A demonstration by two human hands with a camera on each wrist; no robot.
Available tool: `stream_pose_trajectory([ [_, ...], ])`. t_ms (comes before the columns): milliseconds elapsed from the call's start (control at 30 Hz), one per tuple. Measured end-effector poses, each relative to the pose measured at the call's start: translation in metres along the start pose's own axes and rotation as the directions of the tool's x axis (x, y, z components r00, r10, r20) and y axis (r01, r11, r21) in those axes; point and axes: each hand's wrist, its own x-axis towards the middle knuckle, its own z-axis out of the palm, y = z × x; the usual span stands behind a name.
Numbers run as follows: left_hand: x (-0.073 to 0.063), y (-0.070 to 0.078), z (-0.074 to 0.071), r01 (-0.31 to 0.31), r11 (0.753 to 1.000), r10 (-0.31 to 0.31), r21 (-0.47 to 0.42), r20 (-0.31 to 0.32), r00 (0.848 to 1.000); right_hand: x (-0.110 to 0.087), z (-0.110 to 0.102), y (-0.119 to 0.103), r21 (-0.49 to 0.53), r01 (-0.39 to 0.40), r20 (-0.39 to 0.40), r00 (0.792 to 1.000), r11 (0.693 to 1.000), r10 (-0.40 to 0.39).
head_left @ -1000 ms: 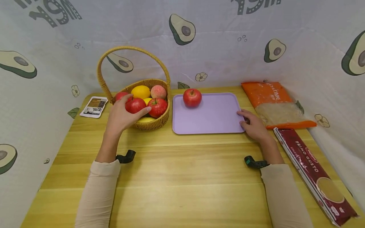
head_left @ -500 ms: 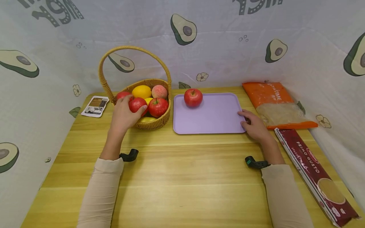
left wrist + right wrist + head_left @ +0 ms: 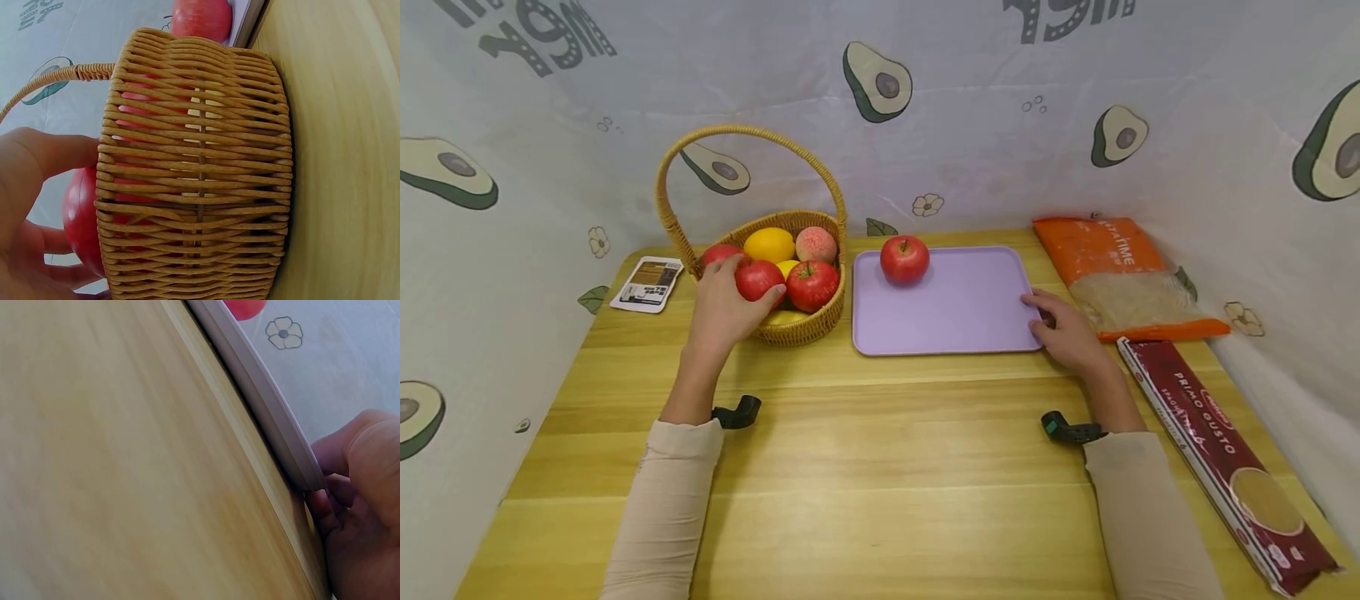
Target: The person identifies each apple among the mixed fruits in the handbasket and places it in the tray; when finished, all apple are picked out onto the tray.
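A wicker basket (image 3: 797, 333) with a tall arched handle holds red apples, yellow fruit and a peach (image 3: 816, 244). My left hand (image 3: 722, 308) reaches over its near left side, thumb and fingers curled around a red apple (image 3: 758, 281). In the left wrist view this apple (image 3: 81, 219) sits at the basket rim between thumb and fingers. To the right lies a lilac tray (image 3: 955, 308) with one red apple (image 3: 904, 259) on it, near its back left corner. My right hand (image 3: 1067, 333) pinches the tray's right edge, thumb on top and fingers lower in the right wrist view.
An orange pasta bag (image 3: 1127, 279) lies behind the right hand. Along the table's right side runs a long dark red spaghetti pack (image 3: 1217, 458). A small flat white-edged packet (image 3: 647, 284) is left of the basket. Patterned cloth walls (image 3: 970, 125) enclose the table.
The left hand has closed in on the red apple in the basket, its thumb moving in against the fruit. The right hand stays on the tray edge.
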Motion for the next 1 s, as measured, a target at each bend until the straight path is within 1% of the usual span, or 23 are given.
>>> stream_pose_trajectory([
  [233, -0.002, 0.002, -0.004, 0.02, 0.999, -0.021, -0.033, -0.033, 0.999, 0.0, -0.001, 0.001, -0.007, -0.006, 0.009, 1.0, 1.0, 0.006],
  [467, -0.002, 0.003, -0.004, 0.011, 0.997, -0.017, -0.073, -0.081, 0.997, 0.0, 0.0, 0.001, -0.006, 0.004, 0.003, 1.0, 1.0, -0.003],
  [633, -0.002, 0.005, -0.002, -0.009, 0.993, -0.004, -0.114, -0.12, 0.993, 0.0, 0.001, -0.001, -0.004, -0.011, 0.01, 1.0, 1.0, 0.011],
  [833, -0.004, 0.009, 0.0, -0.033, 0.986, 0.009, -0.165, -0.143, 0.99, 0.0, 0.001, 0.0, -0.003, -0.015, 0.009, 1.0, 1.0, 0.015],
  [933, -0.005, 0.011, 0.001, -0.069, 0.979, 0.037, -0.191, -0.167, 0.985, 0.001, 0.001, 0.0, -0.001, -0.018, 0.009, 1.0, 1.0, 0.018],
  [1000, -0.006, 0.012, 0.002, -0.103, 0.973, 0.063, -0.206, -0.191, 0.98, 0.001, 0.002, -0.001, 0.0, -0.022, 0.011, 1.0, 1.0, 0.022],
])
